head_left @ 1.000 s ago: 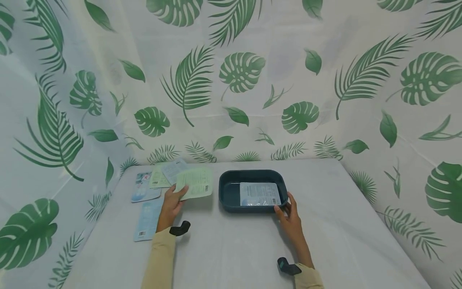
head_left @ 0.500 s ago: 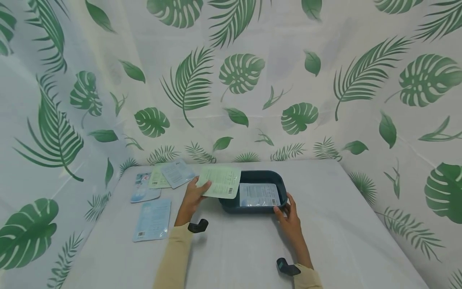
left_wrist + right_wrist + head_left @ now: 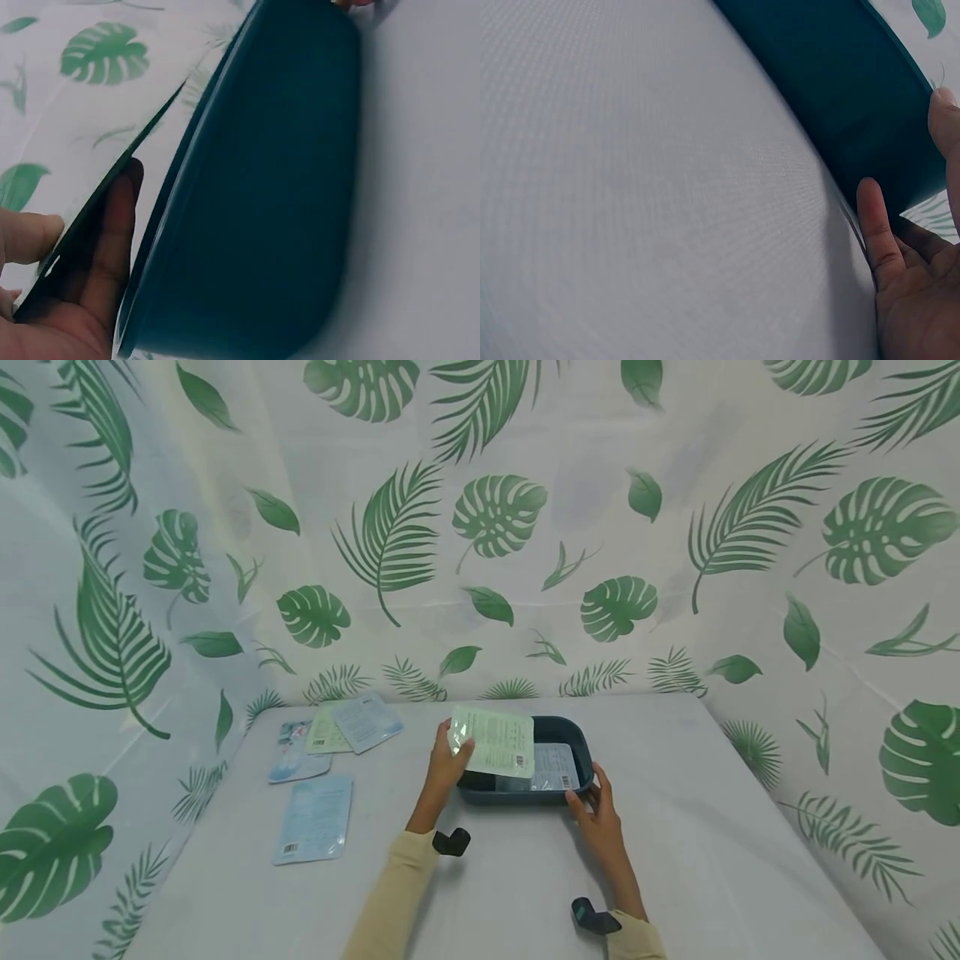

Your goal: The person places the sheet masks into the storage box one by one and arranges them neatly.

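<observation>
My left hand [image 3: 446,767] pinches a pale green sheet mask packet [image 3: 495,743] by its left edge, thumb on top and fingers beneath. The packet hangs tilted over the left part of a dark teal plastic bin [image 3: 517,797] and hides some of its inside. Edge-on in the left wrist view, the packet [image 3: 112,169] stands apart from the bin's rim. A light blue mask packet [image 3: 557,768] lies in the bin, partly covered. At the bin's front right corner my right hand [image 3: 600,814] holds on, its thumb at the front and fingers round the side.
On the left of the white table [image 3: 510,893] lie more packets: a blue one [image 3: 315,818] alone, and behind it a flowered one [image 3: 296,752], a green one [image 3: 326,731] and a pale blue one [image 3: 367,722], overlapping. A leaf-print curtain [image 3: 480,527] stands behind.
My left hand has carried the green packet rightward from beside the other packets to above the bin. The right hand has stayed at the bin's corner.
</observation>
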`<action>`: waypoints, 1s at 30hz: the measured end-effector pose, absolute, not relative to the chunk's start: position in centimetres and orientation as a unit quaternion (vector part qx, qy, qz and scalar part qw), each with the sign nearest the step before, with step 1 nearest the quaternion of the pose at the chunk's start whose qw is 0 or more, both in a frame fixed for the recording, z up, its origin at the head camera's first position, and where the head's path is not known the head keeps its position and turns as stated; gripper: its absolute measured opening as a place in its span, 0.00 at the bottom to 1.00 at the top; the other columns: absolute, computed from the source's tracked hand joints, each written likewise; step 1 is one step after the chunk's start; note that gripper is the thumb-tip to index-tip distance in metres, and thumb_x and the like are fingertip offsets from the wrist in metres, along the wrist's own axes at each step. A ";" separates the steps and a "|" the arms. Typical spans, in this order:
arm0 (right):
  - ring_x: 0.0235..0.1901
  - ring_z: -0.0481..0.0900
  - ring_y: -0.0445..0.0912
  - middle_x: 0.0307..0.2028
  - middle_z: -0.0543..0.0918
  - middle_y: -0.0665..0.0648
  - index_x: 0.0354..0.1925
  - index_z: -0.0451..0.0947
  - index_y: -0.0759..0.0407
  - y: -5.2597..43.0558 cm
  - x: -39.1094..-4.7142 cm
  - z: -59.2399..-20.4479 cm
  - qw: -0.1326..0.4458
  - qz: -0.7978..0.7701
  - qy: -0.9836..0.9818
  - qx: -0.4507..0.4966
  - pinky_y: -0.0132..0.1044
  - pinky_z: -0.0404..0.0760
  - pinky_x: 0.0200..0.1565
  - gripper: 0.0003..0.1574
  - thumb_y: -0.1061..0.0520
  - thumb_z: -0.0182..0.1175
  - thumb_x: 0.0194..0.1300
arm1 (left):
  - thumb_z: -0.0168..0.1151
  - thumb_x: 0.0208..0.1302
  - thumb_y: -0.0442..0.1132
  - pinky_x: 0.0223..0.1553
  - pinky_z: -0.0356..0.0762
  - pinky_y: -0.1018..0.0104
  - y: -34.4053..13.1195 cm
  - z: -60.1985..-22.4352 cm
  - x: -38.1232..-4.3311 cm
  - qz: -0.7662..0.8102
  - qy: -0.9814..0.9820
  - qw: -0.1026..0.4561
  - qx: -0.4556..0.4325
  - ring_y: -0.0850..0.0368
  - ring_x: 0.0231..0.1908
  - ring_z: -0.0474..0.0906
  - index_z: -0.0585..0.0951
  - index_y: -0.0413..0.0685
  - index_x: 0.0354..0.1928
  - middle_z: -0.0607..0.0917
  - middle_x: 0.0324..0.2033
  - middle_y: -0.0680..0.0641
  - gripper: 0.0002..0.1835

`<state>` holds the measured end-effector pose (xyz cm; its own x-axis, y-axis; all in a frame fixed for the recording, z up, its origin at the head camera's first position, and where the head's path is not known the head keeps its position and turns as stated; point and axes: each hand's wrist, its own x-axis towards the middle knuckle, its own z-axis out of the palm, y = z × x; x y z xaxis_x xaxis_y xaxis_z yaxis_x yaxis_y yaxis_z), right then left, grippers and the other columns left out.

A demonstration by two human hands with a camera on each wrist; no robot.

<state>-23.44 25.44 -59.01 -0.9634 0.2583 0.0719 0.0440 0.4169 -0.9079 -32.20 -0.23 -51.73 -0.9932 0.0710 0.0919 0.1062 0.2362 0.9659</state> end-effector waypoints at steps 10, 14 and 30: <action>0.71 0.60 0.64 0.72 0.59 0.70 0.77 0.40 0.40 25.4 -23.5 -59.2 0.097 0.530 -0.837 -0.096 0.59 0.71 0.61 0.50 0.39 0.56 0.69 | 0.55 0.70 0.34 0.29 0.73 0.64 1.9 -52.2 -31.6 -0.492 -0.857 0.040 -0.145 0.58 0.26 0.78 0.65 0.46 0.66 0.85 0.37 0.39 0.25; 0.70 0.60 0.65 0.72 0.59 0.70 0.77 0.39 0.39 25.5 -23.4 -59.1 0.099 0.531 -0.837 -0.090 0.59 0.71 0.61 0.50 0.37 0.55 0.69 | 0.60 0.68 0.35 0.37 0.77 0.58 2.5 -52.3 -31.5 -0.446 -0.882 0.029 -0.152 0.55 0.31 0.79 0.67 0.44 0.64 0.85 0.43 0.37 0.24; 0.70 0.61 0.65 0.71 0.60 0.71 0.77 0.39 0.41 25.2 -23.0 -58.6 0.103 0.539 -0.832 -0.083 0.61 0.70 0.61 0.49 0.42 0.56 0.71 | 0.63 0.64 0.33 0.23 0.71 0.66 3.5 -52.9 -31.0 -0.309 -0.936 0.054 -0.162 0.60 0.21 0.74 0.77 0.41 0.56 0.86 0.29 0.44 0.18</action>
